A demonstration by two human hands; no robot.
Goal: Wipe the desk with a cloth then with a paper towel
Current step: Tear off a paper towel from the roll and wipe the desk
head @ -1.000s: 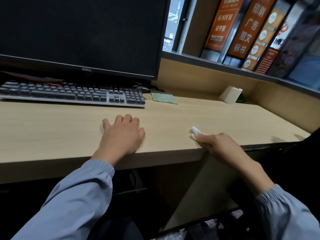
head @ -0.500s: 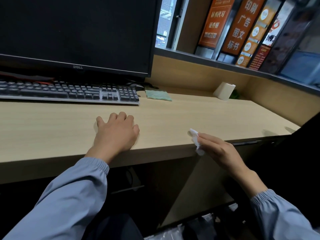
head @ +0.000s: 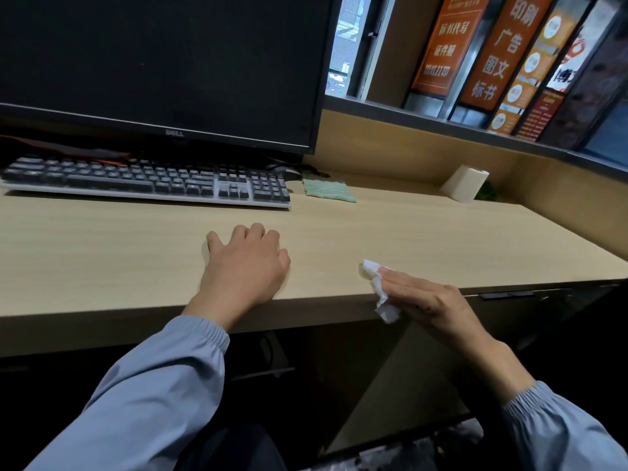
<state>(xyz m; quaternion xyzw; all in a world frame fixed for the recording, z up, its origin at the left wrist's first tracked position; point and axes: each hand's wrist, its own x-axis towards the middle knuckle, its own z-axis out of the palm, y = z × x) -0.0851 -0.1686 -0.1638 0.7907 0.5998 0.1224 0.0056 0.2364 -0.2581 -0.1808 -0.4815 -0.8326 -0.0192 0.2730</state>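
Pale wood formed the desk, with a keyboard along its back edge under a monitor. Near the front edge the left hand lay flat, fingers spread, empty. Behind it, right of the keyboard, sat the green cloth. At the front edge the right hand pressed a crumpled paper towel, part hanging over. A roll stood at the back right.

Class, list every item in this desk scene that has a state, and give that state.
Black Dell monitor: screen dark.
Green cloth: lying flat beside the keyboard, unused.
White paper towel: crumpled, pressed at the desk's front edge.
Right hand: flat on towel.
Left hand: resting palm down, empty.
White tissue roll: tilted against the back wall.
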